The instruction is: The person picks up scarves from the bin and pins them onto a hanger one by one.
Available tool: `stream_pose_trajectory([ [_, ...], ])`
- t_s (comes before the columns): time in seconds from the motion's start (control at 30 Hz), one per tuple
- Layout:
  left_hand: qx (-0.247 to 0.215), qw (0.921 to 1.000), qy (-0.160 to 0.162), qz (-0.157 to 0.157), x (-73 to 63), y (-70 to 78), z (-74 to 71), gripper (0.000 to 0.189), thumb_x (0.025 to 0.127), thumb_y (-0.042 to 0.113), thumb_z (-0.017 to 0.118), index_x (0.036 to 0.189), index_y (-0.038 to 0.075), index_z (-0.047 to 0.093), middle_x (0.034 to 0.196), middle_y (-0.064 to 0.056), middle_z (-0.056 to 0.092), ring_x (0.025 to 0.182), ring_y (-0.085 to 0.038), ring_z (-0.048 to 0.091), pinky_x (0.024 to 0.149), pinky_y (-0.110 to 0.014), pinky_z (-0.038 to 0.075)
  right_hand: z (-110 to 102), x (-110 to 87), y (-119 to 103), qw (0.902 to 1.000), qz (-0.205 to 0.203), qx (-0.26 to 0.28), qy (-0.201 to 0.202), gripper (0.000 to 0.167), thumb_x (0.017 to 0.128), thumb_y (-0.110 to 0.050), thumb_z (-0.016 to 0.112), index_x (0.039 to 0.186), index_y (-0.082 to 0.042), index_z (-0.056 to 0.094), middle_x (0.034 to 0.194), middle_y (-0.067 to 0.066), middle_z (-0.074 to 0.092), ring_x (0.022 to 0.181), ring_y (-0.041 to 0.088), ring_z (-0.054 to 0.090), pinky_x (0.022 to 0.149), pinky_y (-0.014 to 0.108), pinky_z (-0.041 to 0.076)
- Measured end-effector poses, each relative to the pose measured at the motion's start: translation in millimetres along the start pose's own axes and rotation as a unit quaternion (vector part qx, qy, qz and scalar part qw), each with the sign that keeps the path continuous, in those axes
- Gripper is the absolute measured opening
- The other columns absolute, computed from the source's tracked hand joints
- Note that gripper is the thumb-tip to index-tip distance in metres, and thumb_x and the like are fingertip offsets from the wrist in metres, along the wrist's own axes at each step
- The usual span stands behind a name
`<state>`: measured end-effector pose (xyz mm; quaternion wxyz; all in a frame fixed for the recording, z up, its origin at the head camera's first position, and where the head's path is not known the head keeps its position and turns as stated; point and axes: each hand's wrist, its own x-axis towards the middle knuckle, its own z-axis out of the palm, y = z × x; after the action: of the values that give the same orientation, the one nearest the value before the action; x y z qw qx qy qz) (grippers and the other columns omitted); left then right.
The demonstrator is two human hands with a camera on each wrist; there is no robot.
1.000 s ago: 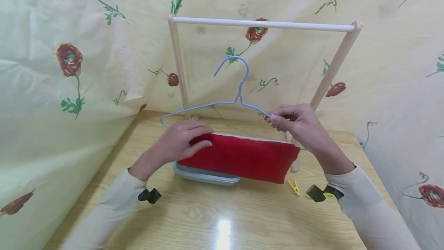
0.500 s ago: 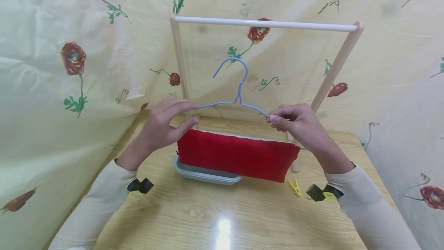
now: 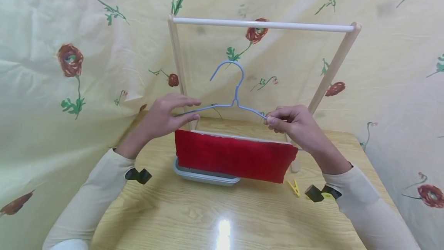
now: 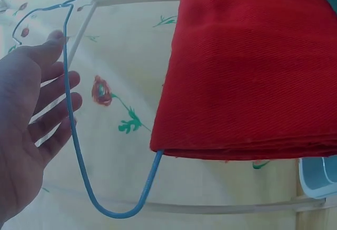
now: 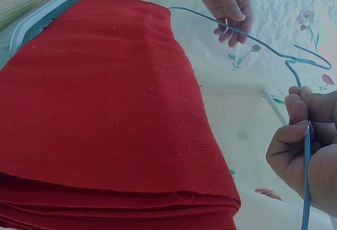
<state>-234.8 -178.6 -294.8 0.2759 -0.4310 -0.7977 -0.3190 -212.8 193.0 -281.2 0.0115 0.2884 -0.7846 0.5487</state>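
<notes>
A blue wire hanger (image 3: 236, 92) is held up above the table, its hook at the top. Folded over its lower bar hangs a red cloth (image 3: 234, 156), in several layers as the right wrist view shows. My right hand (image 3: 295, 124) pinches the hanger's right shoulder between thumb and fingers. At the left shoulder, my left hand (image 3: 166, 117) has its fingers extended and spread from the thumb, with the wire passing between them. In the left wrist view the left hand (image 4: 39, 93) lies loosely alongside the hanger wire (image 4: 73, 125), not curled round it.
Behind the hanger stands a rack with wooden legs and a white rail (image 3: 263, 24). A pale blue-grey tray (image 3: 208, 178) sits on the wooden table (image 3: 180, 219), partly hidden beneath the cloth. A yellow clothespin (image 3: 294, 188) lies to its right. Floral sheeting (image 3: 114, 68) surrounds the table.
My left hand has let go of the cloth's left end and moved up and left to the hanger's left shoulder. My right hand keeps its pinch; the hanger has shifted slightly left and down.
</notes>
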Motion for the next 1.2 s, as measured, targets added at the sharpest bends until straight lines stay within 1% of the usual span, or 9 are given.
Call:
stream_pose_trajectory([
  [0.1, -0.008, 0.9998, -0.014, -0.009, 2.8, -1.5, -0.9, 0.034, 0.08, 0.008, 0.087, 0.113, 0.004, 0.077, 0.107, -0.006, 0.078, 0.092, -0.02, 0.072, 0.08, -0.037, 0.058, 0.9, 0.5, 0.2, 1.0, -0.002, -0.003, 0.0, 0.019, 0.094, 0.005, 0.068, 0.095, -0.009, 0.081, 0.081, 0.0, 0.068, 0.071, 0.014, 0.06, 0.063, 0.022, 0.051],
  [0.23, -0.022, 0.9987, -0.039, -0.024, 5.3, -2.0, -1.5, 0.028, 0.083, 0.011, 0.085, 0.111, 0.007, 0.079, 0.101, -0.001, 0.078, 0.088, -0.015, 0.069, 0.074, -0.034, 0.056, 1.2, 0.3, 0.2, 1.0, -0.003, -0.006, 0.002, 0.019, 0.094, 0.005, 0.068, 0.095, -0.009, 0.081, 0.082, 0.0, 0.069, 0.071, 0.014, 0.061, 0.064, 0.022, 0.052],
  [0.4, -0.057, 0.9955, -0.067, -0.037, 8.8, -1.1, -2.5, 0.022, 0.084, 0.009, 0.084, 0.105, 0.006, 0.08, 0.091, 0.003, 0.076, 0.08, -0.01, 0.066, 0.07, -0.03, 0.055, 0.7, 0.1, -0.4, 0.9999, -0.007, -0.009, 0.002, 0.019, 0.094, 0.006, 0.068, 0.096, -0.009, 0.081, 0.081, -0.001, 0.068, 0.071, 0.014, 0.061, 0.064, 0.022, 0.052],
  [0.53, -0.091, 0.9912, -0.079, -0.055, 10.8, 0.8, -4.3, 0.018, 0.084, 0.002, 0.082, 0.102, 0.003, 0.08, 0.087, 0.002, 0.074, 0.074, -0.012, 0.061, 0.066, -0.025, 0.051, 0.3, 0.4, -1.4, 0.9999, -0.009, -0.009, 0.003, 0.019, 0.093, 0.006, 0.068, 0.096, -0.009, 0.081, 0.082, 0.0, 0.069, 0.071, 0.014, 0.06, 0.064, 0.022, 0.052],
  [0.67, -0.109, 0.9871, -0.087, -0.08, 12.4, 3.8, -6.6, 0.019, 0.085, 0.002, 0.082, 0.104, 0.004, 0.081, 0.087, 0.001, 0.074, 0.073, -0.014, 0.059, 0.064, -0.023, 0.049, -0.6, 0.5, -2.4, 0.9999, -0.009, -0.01, 0.005, 0.02, 0.094, 0.007, 0.068, 0.095, -0.009, 0.081, 0.082, 0.001, 0.069, 0.072, 0.015, 0.061, 0.065, 0.022, 0.052],
  [0.83, -0.11, 0.9867, -0.075, -0.093, 14.6, 7.6, -7.2, 0.02, 0.083, 0.003, 0.083, 0.103, 0.004, 0.081, 0.088, 0.0, 0.074, 0.073, -0.013, 0.061, 0.063, -0.023, 0.049, -2.1, 1.1, -3.0, 0.9999, -0.008, -0.011, 0.008, 0.021, 0.094, 0.006, 0.067, 0.095, -0.01, 0.081, 0.082, 0.0, 0.069, 0.073, 0.014, 0.061, 0.066, 0.022, 0.053],
  [0.93, -0.109, 0.9883, -0.06, -0.088, 14.6, 8.9, -5.6, 0.019, 0.082, 0.001, 0.084, 0.1, 0.002, 0.081, 0.085, 0.0, 0.073, 0.07, -0.012, 0.06, 0.061, -0.021, 0.047, -3.0, 1.8, -3.1, 0.9998, -0.008, -0.014, 0.01, 0.02, 0.094, 0.006, 0.067, 0.095, -0.009, 0.081, 0.082, 0.0, 0.069, 0.074, 0.014, 0.061, 0.065, 0.022, 0.052],
  [1.13, -0.116, 0.9898, -0.031, -0.076, 12.8, 8.3, 0.9, 0.015, 0.082, -0.002, 0.083, 0.096, 0.001, 0.081, 0.08, 0.001, 0.07, 0.067, -0.012, 0.056, 0.058, -0.021, 0.043, -3.8, 2.8, -2.5, 0.9998, -0.01, -0.013, 0.013, 0.013, 0.093, 0.007, 0.068, 0.096, 0.0, 0.079, 0.082, -0.001, 0.069, 0.073, 0.014, 0.061, 0.065, 0.021, 0.052],
  [1.2, -0.124, 0.9896, -0.016, -0.072, 12.0, 7.4, 3.0, 0.013, 0.082, -0.002, 0.082, 0.095, 0.002, 0.081, 0.078, 0.001, 0.069, 0.066, -0.012, 0.055, 0.057, -0.022, 0.042, -3.4, 3.1, -2.7, 0.9998, -0.009, -0.011, 0.011, 0.015, 0.093, 0.007, 0.068, 0.095, -0.002, 0.079, 0.081, 0.0, 0.069, 0.072, 0.014, 0.061, 0.065, 0.021, 0.052],
])
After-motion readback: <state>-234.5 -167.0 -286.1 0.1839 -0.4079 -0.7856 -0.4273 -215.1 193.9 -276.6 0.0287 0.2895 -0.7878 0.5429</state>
